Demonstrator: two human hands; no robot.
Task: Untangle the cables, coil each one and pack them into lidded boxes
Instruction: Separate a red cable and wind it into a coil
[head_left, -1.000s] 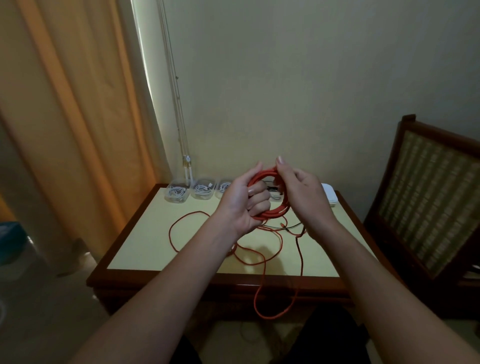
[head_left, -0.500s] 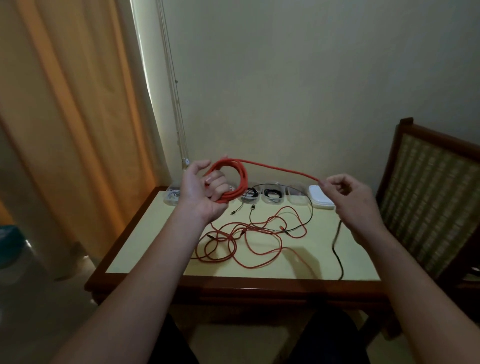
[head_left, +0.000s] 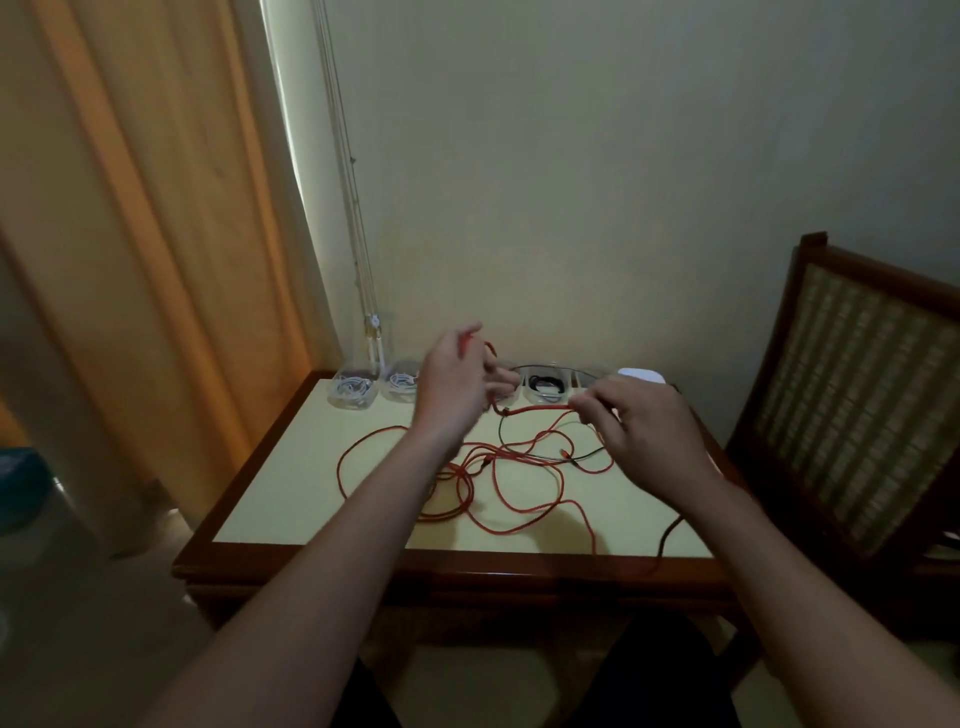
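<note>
Pinching the red cable (head_left: 540, 409) at its fingertips, the right hand (head_left: 649, 431) hangs above the table's (head_left: 311, 553) back right part. A short taut run leads to the left hand (head_left: 454, 387) above the table's back middle. That hand is motion-blurred, with its fingers curled round red strands. The rest of the red cable sprawls in loose loops over the table's middle, one run reaching the front edge. A black cable (head_left: 584, 456) threads through those loops and drops off the table's front right. Clear boxes (head_left: 353, 392) line the table's back edge, some holding coils; a white lid (head_left: 641, 374) sits at back right. Chair (head_left: 857, 415) right of the table. Risks: pulling more slack likely drags the black cable along or cinches a knot, since the two cross. The loops could also sweep a box off the back edge, and a loose left grip could spill its strands.
</note>
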